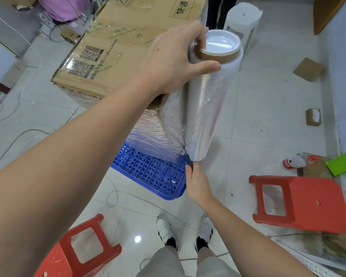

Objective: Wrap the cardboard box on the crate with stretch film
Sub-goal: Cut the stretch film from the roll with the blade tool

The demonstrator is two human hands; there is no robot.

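A: Where does the cardboard box [126,47] sit right now?

B: Upper centre of the frame, standing on the blue crate [154,172] on the tiled floor [258,120]. Its sides already carry layers of clear film; the top face is bare.

A: And the stretch film roll [206,100]?

B: Upright, just right of the box at centre frame, with a web of film running from it to the box's near corner. The left hand [180,56] is curled around the top of the roll, thumb across the front and fingers over the cardboard core. The right hand [197,182], lower centre, is closed on a small dark tool [188,162], probably a cutter, with its tip at the bottom edge of the film.

A: How will the film behave?

B: I'd judge it thin, clingy and stretchy. It bunches into a rope where it gathers near the tool, and it would tear easily once nicked. The roll looks fairly light but slick on its wound surface, so the stiff core end is the safer hold. The box seems rigid enough to take tension.

A: Anything nearby?

B: Two red stools [302,202] at the lower left and right.
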